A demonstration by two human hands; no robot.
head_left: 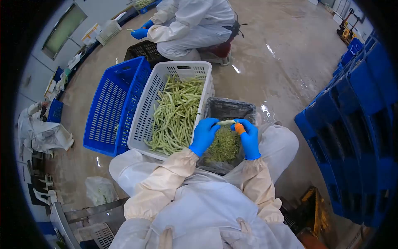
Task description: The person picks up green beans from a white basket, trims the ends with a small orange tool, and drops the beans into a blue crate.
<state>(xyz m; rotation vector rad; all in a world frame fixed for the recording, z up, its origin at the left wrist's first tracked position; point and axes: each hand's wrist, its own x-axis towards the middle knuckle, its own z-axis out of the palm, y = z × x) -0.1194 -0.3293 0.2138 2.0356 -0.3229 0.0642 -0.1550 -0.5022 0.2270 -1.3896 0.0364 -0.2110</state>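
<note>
Between my two blue-gloved hands a pale green bean (226, 122) lies stretched sideways. My left hand (204, 136) pinches its left end, while my right hand (250, 140) closes on the other end. At the right thumb sits a small orange piece (239, 128), its exact kind unclear. Directly below is a black bin (230, 107) lined with plastic, between my knees, with chopped green trimmings (226, 146) inside. To its left stands a white slatted crate (140, 108) holding a heap of long green beans (176, 114).
A blue crate (103, 106) adjoins the white one. Ahead, a person (199, 25) in white sits low by a black crate (143, 50), with blue gloves on. Stacked blue pallets (346, 112) rise at right. A plastic bag (100, 190) lies on the wet floor (269, 70).
</note>
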